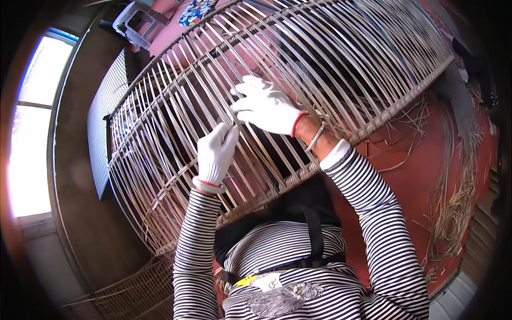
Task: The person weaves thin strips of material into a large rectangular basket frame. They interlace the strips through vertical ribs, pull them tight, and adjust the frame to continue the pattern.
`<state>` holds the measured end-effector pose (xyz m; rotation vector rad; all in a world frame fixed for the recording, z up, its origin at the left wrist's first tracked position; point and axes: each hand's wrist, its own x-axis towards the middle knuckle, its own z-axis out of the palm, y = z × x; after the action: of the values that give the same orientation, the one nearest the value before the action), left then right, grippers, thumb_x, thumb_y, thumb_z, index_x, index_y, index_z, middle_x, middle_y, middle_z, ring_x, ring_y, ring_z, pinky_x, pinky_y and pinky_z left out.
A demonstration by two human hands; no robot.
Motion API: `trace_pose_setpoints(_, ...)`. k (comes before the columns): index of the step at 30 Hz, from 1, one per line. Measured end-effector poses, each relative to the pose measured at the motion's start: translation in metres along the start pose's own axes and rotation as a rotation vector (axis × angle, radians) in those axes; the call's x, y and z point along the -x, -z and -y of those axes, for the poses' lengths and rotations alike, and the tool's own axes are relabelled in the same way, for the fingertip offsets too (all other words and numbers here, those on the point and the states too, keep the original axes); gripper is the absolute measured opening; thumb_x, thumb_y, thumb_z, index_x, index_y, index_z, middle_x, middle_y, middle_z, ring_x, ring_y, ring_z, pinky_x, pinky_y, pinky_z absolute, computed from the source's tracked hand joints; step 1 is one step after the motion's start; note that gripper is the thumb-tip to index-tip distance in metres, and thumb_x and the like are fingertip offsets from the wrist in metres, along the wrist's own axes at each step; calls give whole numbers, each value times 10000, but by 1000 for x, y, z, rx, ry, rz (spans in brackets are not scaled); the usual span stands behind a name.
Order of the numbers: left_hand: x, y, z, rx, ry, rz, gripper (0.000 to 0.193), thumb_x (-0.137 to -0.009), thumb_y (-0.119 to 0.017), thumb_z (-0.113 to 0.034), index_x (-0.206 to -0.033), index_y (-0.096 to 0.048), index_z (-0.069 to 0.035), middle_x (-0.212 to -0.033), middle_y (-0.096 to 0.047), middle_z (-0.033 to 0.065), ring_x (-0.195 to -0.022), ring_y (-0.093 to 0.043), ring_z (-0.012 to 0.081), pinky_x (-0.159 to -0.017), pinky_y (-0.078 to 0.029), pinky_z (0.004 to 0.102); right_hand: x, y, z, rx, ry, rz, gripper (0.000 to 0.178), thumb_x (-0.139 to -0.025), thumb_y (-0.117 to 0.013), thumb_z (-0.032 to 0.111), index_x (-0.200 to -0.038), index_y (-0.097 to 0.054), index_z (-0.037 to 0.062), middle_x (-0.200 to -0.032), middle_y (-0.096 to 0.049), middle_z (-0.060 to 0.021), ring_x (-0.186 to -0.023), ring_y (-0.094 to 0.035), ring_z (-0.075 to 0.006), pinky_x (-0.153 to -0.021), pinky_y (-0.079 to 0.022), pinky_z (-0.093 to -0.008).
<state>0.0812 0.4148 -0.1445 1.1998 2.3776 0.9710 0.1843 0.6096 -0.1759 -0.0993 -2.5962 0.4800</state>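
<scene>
L. hand (217,149), white glove: fist clenched at rods of wicker frame (304,174); can't tell if strand gripped. R. hand (266,106), same glove: fingers loosely spread over frame's mid-section. Frame directly under both. Nr. side of frame: yellow/wht. patch (261,281) on striped shirt (285,242), marks illegible. Rt. of frame: loose strands (453,224).

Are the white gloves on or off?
On: white gloves cover the left hand and right hand, with red edges showing at both wrists.

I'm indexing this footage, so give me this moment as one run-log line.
left hand: gloved, curled closed at wicker frame, any hold hidden | right hand: gloved, open over frame | nearby: loose strands on red floor
</scene>
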Motion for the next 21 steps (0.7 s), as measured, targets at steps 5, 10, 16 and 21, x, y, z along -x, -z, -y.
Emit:
trace_pose_setpoints(5,-5,-1,3,-258,-269,-36,229,-1067,-643,-203,-982,-728,-8,-609,-624,41,-492,-602,106,-482,-477,294,3,13,3,-277,-129,98,280,-992,-715,316,-1197,-808,150,-1478,-646,-130,-1461,-509,-368,-1244,-387,-505)
trace_pose_setpoints(10,-7,9,-12,-96,-63,68,167,-1032,-680,-193,-1014,-740,-38,-712,-687,140,-592,-689,270,-580,-522,377,1,21,6,-277,-61,42,173,-926,-723,304,-937,-806,153,-1110,-734,-30,-1182,-664,-264,-1063,-519,-431)
trace_pose_setpoints(16,-17,10,-46,-272,-420,-427,207,-994,-790,-206,-1170,-733,-113,-706,-674,36,-527,-615,130,-490,-481,272,17,64,-3,-255,-68,-139,106,-893,-759,164,-866,-789,67,-1348,-712,-127,-1327,-633,-297,-1146,-468,-445)
trace_pose_setpoints(21,-29,-13,-58,-184,-299,-68,241,-985,-771,-322,-945,-770,-84,-790,-628,64,-659,-618,200,-623,-515,341,17,75,-5,31,76,-250,108,-886,-749,206,-845,-790,115,-1234,-744,-63,-1229,-666,-243,-1051,-534,-429)
